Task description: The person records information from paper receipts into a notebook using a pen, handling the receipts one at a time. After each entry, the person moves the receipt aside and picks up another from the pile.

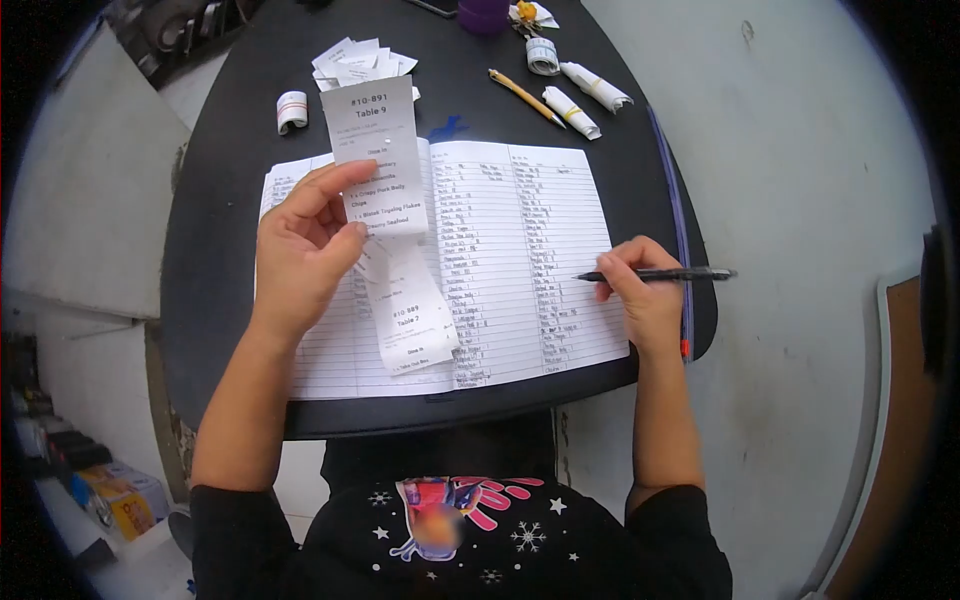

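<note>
Head view: left hand (308, 235) pinches a receipt (395, 195), right hand (645, 295) a pen (690, 274), over a notebook (515, 270). Purple container (483, 15) — contents cut off — on black table (235, 135); box (122, 500) at left.

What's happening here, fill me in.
A person's left grip holds up a printed receipt marked Table 9 over an open, handwritten notebook. The right grip holds a black pen, tip over the right-hand page. Beyond, a slip pile and tan pen lie on the table.

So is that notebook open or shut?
Open: the lined notebook lies spread on the black table, handwriting showing down its right side, while the Table 9 receipt in the left hand covers part of the left.
</note>
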A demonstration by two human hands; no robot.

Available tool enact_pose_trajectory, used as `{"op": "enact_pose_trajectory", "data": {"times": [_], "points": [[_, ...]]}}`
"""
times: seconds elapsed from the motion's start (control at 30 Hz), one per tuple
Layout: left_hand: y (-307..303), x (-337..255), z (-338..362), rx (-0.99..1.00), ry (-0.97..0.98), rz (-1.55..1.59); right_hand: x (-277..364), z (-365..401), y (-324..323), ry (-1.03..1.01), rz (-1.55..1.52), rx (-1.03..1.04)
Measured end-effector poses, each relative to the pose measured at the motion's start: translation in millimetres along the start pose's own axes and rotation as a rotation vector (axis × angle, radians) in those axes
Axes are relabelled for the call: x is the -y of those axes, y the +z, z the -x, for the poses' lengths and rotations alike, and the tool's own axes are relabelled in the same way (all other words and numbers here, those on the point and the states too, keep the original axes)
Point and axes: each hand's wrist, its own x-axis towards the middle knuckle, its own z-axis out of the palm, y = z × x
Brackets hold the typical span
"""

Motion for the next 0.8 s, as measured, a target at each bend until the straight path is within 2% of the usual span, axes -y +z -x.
{"op": "enact_pose_trajectory", "data": {"times": [0.23,0.8], "points": [[0.6,3.4,-0.8,-0.032,0.006,-0.007,-14.6,-5.2,5.9,0.044,0.043,-0.011],[-0.4,0.0,0.0,0.007,0.002,-0.033,-20.3,-4.6,8.6,-0.060,0.194,-0.011]]}}
